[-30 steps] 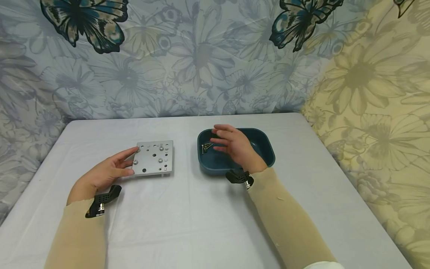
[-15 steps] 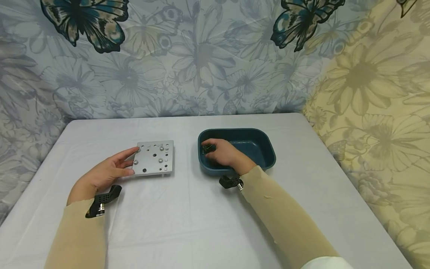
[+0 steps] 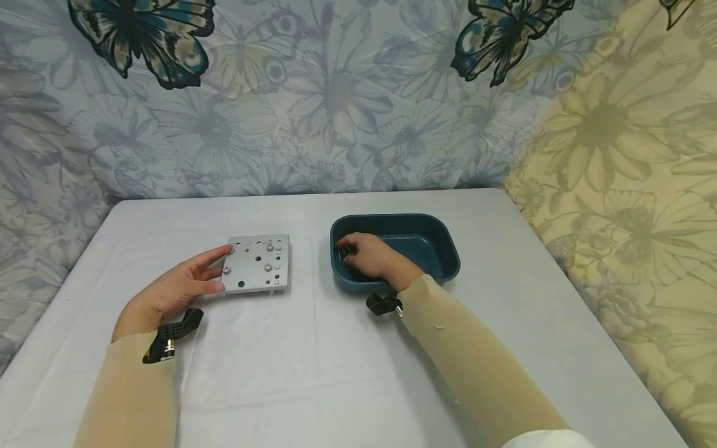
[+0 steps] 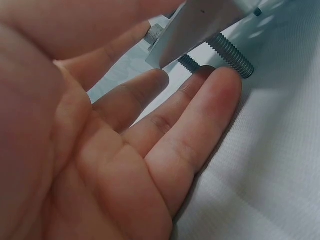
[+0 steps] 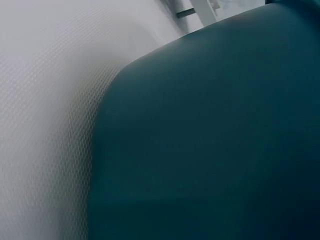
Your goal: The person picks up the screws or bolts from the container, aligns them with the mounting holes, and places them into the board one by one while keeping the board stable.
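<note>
A silver metal plate (image 3: 256,264) with holes and several bolts through it stands slightly raised at the left of the table. My left hand (image 3: 170,287) holds its left edge, index finger at the far corner and thumb at the near one. Under the plate, a threaded bolt (image 4: 231,56) pokes down in the left wrist view, beside the loosely extended lower fingers. My right hand (image 3: 372,256) reaches into the left end of a dark teal tray (image 3: 422,267), fingers bent down over small screws (image 3: 348,250). Its fingertips are hidden, so any grasp there is unseen.
White cloth covers the table (image 3: 313,367), whose far edge meets a floral curtain (image 3: 336,124). The tray's outer wall (image 5: 200,140) fills most of the right wrist view. Black camera mounts (image 3: 173,333) sit on both wrists.
My right hand, raised over the tray with fingers spread a second ago, has dropped into its left end, covering the screws. The left hand and plate look still.
</note>
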A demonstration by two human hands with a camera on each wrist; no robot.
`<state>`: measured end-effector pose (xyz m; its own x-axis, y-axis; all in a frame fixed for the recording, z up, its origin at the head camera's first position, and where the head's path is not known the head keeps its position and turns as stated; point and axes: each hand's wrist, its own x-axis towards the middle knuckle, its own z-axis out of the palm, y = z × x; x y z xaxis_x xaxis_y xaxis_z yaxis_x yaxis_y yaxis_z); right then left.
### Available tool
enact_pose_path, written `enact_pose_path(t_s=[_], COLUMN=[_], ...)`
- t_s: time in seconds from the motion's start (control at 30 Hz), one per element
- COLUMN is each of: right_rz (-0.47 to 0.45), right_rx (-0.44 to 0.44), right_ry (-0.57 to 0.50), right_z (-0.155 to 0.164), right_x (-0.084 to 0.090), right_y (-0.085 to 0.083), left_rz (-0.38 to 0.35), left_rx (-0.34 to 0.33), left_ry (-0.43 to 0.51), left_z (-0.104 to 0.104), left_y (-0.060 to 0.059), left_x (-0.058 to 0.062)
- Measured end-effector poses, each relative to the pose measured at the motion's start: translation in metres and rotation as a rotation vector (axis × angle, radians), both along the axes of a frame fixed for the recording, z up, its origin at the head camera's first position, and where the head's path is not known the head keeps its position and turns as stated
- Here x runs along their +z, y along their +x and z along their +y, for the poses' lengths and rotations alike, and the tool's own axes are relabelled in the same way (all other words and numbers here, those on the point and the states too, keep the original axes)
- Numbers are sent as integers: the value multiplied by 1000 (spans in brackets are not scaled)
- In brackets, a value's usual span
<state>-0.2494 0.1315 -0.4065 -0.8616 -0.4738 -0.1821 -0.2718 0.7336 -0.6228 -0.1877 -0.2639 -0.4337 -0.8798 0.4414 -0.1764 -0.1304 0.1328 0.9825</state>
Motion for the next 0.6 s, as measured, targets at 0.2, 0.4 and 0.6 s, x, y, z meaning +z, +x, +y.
enact_pose_path(t_s=[0.2, 0.4, 0.6], right_rz=[-4, 69, 126], right_rx=[22, 56, 65], right_ry=[9, 89, 166], right_z=[-2, -4, -4], right_x=[0, -2, -4], right_y=[1, -1, -1], left_rz=[5, 4, 6], left_rx=[7, 6, 2], left_ry=[-22, -31, -29], left_z=[0, 0, -1], left_y=[0, 1, 0], left_x=[1, 1, -1])
